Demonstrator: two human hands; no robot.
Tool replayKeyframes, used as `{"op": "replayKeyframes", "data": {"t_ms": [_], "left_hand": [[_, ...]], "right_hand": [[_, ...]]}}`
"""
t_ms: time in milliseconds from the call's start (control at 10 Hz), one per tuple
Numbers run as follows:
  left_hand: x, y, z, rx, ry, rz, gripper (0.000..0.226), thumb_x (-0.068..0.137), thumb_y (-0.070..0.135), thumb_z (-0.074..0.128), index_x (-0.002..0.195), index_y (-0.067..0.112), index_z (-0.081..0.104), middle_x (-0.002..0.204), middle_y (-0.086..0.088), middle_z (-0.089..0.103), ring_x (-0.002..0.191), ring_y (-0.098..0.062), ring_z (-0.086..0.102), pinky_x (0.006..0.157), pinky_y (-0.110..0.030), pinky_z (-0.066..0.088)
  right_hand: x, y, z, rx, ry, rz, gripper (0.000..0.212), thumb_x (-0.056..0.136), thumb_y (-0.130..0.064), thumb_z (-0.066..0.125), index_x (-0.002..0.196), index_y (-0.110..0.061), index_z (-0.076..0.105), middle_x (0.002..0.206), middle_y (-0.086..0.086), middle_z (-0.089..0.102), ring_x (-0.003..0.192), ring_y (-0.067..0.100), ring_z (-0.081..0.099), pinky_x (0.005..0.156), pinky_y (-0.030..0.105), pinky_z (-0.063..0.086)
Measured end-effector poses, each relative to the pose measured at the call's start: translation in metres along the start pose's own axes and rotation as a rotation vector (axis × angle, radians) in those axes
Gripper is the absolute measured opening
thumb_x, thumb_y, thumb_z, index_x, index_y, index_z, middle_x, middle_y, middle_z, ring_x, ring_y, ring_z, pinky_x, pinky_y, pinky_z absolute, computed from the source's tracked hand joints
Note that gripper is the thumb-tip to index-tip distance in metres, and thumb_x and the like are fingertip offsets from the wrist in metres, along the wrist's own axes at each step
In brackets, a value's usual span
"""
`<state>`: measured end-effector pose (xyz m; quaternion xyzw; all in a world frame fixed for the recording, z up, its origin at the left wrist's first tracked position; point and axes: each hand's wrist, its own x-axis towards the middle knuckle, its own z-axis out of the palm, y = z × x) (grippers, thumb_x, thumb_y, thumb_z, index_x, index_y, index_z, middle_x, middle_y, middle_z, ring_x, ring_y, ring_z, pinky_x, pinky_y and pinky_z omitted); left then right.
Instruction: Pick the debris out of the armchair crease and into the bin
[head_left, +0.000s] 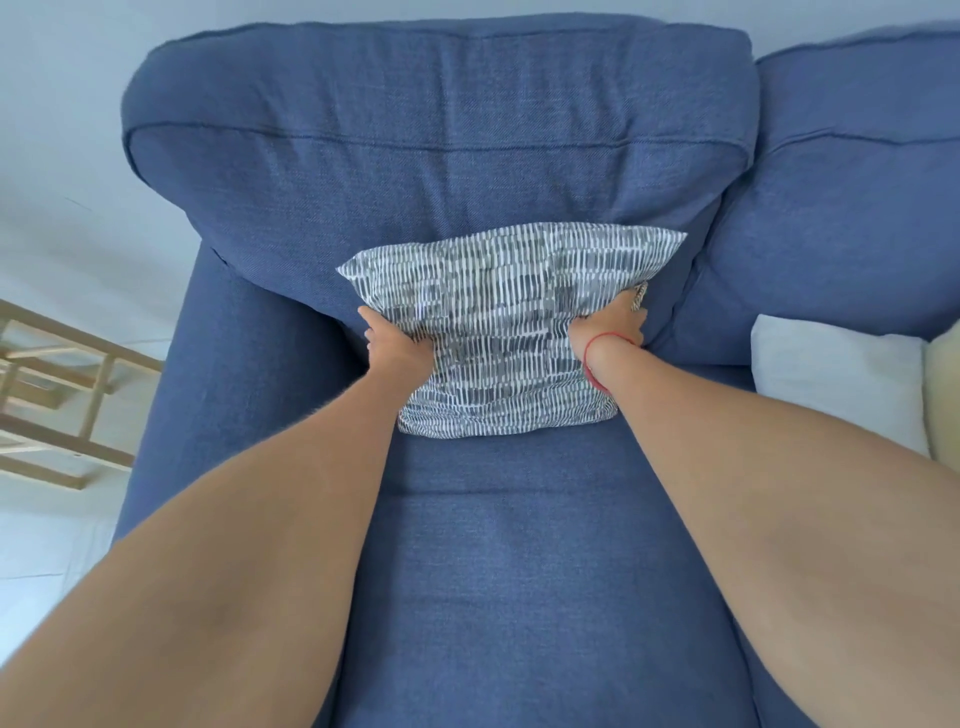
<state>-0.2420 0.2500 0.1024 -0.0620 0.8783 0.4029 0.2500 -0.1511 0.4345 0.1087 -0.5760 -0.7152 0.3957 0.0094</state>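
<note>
Forearms (291, 519) fwd; left hand (397, 347), right hand (615, 325) grip pillow (498, 322); crease hidden.

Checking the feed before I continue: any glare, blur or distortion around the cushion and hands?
Head view: soft even light, no glare; patterned cushion, left hand and right hand reasonably sharp; wide-angle lens bows the armchair outward, worst toward the frame edges.

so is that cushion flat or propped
Propped: grey-and-white patterned cushion leans on blue fabric armchair backrest, left hand and right hand gripping it.
</note>
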Motion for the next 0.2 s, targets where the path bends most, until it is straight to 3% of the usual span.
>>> {"op": "replayKeyframes", "data": {"t_ms": [100, 200], "left_hand": [[-0.012, -0.002, -0.006, 0.072, -0.009, -0.056, 0.098, 0.094, 0.023, 0.058, 0.149, 0.015, -0.023, 0.163, -0.01, -0.004, 0.15, -0.029, 0.008, 0.119, -0.043, 0.022], [-0.031, 0.0, -0.026, 0.129, 0.031, -0.01, 0.095, 0.095, 0.031, 0.056, 0.151, 0.007, -0.017, 0.162, -0.013, -0.001, 0.15, -0.029, 0.004, 0.121, -0.046, 0.018]], "right_hand": [[-0.014, 0.003, -0.009, -0.036, -0.027, -0.042, 0.084, 0.095, -0.023, 0.055, 0.154, -0.009, -0.003, 0.163, 0.009, -0.004, 0.147, 0.032, 0.02, 0.114, 0.042, 0.032], [-0.041, 0.0, -0.015, -0.048, -0.007, -0.084, 0.087, 0.095, -0.028, 0.054, 0.154, -0.005, -0.005, 0.163, 0.01, -0.007, 0.148, 0.03, 0.018, 0.115, 0.045, 0.032]]}}
